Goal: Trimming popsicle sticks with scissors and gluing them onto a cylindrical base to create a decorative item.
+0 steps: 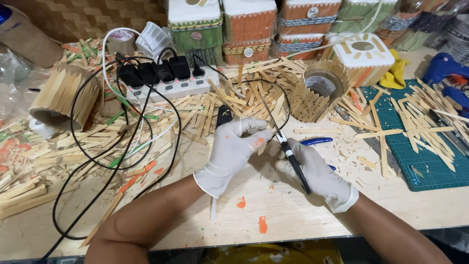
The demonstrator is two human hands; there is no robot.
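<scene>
Two gloved hands are engaged: a wooden stick (261,145) is pinched by the left hand (233,154); scissors (286,146) are gripped by the right hand (317,173). Trimming appears in progress; steady blade alignment is required.

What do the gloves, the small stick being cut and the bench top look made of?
Gloves, left hand and right hand: thin white rubber or latex by the look, wrinkled, with orange smears. Stick piece: pale unfinished wood, matte. Bench top: light bare wood or plywood, with faint grain and orange paint spots.
</scene>
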